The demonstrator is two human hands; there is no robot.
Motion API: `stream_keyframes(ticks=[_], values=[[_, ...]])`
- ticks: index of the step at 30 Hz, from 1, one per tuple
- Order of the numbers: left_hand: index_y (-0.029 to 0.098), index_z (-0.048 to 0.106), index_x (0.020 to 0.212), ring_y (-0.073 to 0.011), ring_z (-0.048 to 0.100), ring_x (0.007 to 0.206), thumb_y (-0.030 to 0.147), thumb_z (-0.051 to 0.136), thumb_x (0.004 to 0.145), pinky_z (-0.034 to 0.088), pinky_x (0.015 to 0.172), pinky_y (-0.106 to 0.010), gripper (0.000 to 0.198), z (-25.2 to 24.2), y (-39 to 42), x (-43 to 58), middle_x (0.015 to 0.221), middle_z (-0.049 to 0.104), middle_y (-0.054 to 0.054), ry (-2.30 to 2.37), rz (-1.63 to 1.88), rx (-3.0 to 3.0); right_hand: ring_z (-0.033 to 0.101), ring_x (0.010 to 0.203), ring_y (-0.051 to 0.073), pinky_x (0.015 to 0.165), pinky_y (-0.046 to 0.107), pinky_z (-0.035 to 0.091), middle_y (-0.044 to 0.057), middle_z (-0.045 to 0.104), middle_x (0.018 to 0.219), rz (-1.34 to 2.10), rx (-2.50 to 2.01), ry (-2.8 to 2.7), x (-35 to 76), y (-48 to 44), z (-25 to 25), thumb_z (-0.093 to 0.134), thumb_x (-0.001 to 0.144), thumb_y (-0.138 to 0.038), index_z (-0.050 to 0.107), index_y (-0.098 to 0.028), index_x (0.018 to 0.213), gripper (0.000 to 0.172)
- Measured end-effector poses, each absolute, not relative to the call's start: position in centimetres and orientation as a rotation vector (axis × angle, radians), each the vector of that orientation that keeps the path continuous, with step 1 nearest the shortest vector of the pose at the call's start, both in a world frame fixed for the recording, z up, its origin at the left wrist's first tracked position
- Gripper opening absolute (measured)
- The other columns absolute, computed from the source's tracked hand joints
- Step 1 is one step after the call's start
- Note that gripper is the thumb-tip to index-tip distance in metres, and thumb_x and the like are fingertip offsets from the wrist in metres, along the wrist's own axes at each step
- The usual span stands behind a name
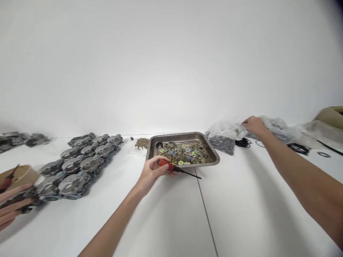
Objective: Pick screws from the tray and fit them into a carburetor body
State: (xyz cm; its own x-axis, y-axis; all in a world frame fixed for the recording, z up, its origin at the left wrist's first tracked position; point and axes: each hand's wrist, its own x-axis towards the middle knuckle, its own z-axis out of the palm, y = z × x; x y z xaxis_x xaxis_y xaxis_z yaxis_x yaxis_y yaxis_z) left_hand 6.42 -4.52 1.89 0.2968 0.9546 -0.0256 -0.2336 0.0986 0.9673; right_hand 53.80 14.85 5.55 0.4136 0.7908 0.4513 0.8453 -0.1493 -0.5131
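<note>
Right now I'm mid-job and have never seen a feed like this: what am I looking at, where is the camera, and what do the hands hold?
There is no machine here: a person works with two bare hands, filmed by one camera worn on the head, looking forward and down over a white table. The left hand grips a red screwdriver just in front of a metal tray holding mixed screws and washers. The right hand reaches far right and touches a clear plastic bag of small grey parts; I cannot tell if it grips it. Black rings lie nearby. On the left are rows of grey metal housings. At the left edge, another person's hand holds one such part.
</note>
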Motion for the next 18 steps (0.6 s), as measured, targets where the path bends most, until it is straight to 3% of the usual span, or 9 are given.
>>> stream_keyframes(ticks=[2,4,6,10,15,18], values=[[0.021,0.065,0.092,-0.0262,0.073,0.08,0.038,0.077,0.071,0.064,0.083,-0.043,0.029,2.1,-4.9,6.7,0.09,0.073,-0.009,0.828,1.02,1.156,0.061,0.08,0.015,0.074,0.032,0.051,0.005,0.065,0.089,-0.019,-2.076,-1.363,53.6,15.7,5.8,0.067,0.089,-0.029,0.064,-0.013,0.085,0.017],[0.021,0.066,0.093,-0.0264,0.074,0.082,0.037,0.076,0.072,0.063,0.085,-0.044,0.028,2.4,-5.0,6.7,0.091,0.073,-0.009,0.811,1.02,1.184,0.055,0.07,0.015,0.073,0.033,0.044,0.007,0.063,0.076,-0.005,-2.118,-1.363,53.3,15.9,5.9,0.072,0.081,-0.02,0.059,-0.014,0.065,0.021],[0.02,0.065,0.094,-0.0262,0.074,0.081,0.036,0.077,0.071,0.064,0.084,-0.045,0.03,2.9,-4.9,6.4,0.09,0.073,-0.009,0.801,1.092,1.172,0.046,0.066,0.015,0.075,0.037,0.037,0.01,0.061,0.071,-0.049,-2.065,-1.383,52.6,15.2,6.0,0.07,0.076,-0.011,0.056,-0.016,0.058,0.024],[0.017,0.063,0.099,-0.0244,0.074,0.075,0.036,0.079,0.069,0.064,0.073,-0.038,0.039,4.1,-3.9,4.4,0.088,0.074,-0.009,0.886,1.41,1.15,0.044,0.069,0.016,0.083,0.037,0.033,0.012,0.063,0.077,-0.174,-1.866,-1.398,50.5,10.8,6.1,0.062,0.08,-0.009,0.066,-0.013,0.076,0.007],[0.012,0.066,0.096,-0.0189,0.073,0.073,0.04,0.078,0.07,0.062,0.079,-0.032,0.04,4.8,-3.6,0.7,0.087,0.073,-0.007,1.136,1.911,1.179,0.053,0.081,0.02,0.089,0.037,0.037,0.017,0.067,0.096,-0.249,-1.624,-1.389,46.5,3.0,5.8,0.055,0.086,-0.017,0.07,-0.012,0.094,0.017],[0.012,0.066,0.1,-0.0185,0.073,0.074,0.042,0.077,0.071,0.062,0.078,-0.03,0.043,3.5,-5.2,-1.6,0.088,0.073,-0.007,1.3,1.999,1.151,0.058,0.077,0.021,0.08,0.036,0.044,0.014,0.069,0.095,-0.154,-1.522,-1.455,43.5,-0.1,4.5,0.052,0.087,-0.024,0.07,-0.014,0.098,0.023]])
